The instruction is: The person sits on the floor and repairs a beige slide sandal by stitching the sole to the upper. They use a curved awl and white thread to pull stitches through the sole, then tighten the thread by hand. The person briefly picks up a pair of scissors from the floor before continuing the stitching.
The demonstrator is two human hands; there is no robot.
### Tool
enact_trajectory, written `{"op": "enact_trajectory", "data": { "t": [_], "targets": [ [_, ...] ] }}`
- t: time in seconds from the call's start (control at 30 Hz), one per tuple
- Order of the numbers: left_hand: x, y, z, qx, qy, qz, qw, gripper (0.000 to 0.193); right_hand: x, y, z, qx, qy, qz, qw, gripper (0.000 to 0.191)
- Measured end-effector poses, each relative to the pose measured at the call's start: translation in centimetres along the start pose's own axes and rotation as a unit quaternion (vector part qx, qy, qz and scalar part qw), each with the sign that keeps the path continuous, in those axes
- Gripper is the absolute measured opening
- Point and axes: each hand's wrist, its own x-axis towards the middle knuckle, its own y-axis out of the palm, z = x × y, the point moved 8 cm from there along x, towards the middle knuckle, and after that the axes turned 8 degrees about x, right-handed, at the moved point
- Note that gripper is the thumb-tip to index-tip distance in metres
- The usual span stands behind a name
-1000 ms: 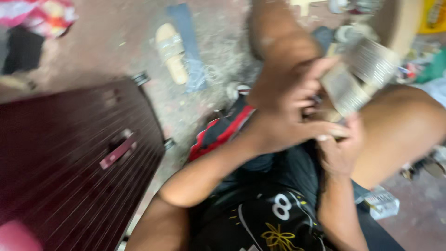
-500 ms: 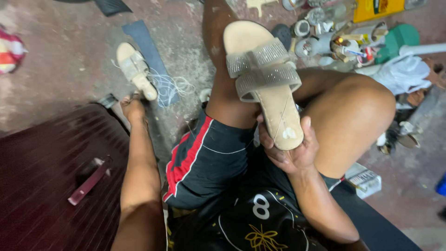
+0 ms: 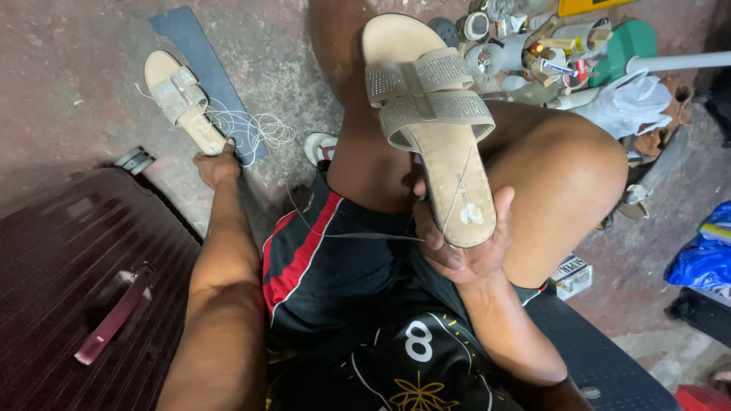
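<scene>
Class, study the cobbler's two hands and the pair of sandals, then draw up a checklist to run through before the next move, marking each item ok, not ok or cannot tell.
1. Right hand has a firm hold on the held sandal at its heel: ok.
2. Left hand reaches the second sandal on the floor: ok, fingers touch its heel end.
3. Second sandal actually gripped: cannot tell.
4. Loose thread clear of the left hand: not ok, it lies tangled right beside the sandal.
5. Held sandal's straps intact: ok, both bands sit across the sole.
6. Needle in view: cannot tell.
</scene>
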Motion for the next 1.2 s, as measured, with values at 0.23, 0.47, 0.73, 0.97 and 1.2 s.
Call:
{"op": "enact_trajectory", "data": {
  "t": [0.23, 0.47, 0.73, 0.97, 1.2],
  "targets": [
    [0.6, -0.7, -1.3, -0.102, 0.010, -0.019, 0.995, 0.078, 0.0, -1.1, -0.2, -0.027, 0.003, -0.013, 1.000, 0.101],
    [3.3, -2.5, -3.0, 0.116, 0.067, 0.001, 0.991, 0.084, -0.1, -1.7, -0.8, -0.042, -0.010, -0.043, 0.998, 0.104],
    [1.8, -1.3, -3.3, -0.306, 0.026, 0.230, 0.924, 0.057, -0.2, -0.9, -1.0, -0.041, -0.031, -0.019, 0.998, 0.098],
    [-3.3, -9.0, -4.2, -0.233, 0.239, 0.147, 0.931, 0.042, 0.1, 0.3, -1.5, -0.052, -0.014, -0.002, 0.999, 0.094],
    [-11.1, -13.0, -3.0, -0.422, 0.292, 0.282, 0.811, 0.033, -0.7, 0.9, -1.7, -0.067, -0.008, -0.013, 0.998, 0.092]
  ]
}}
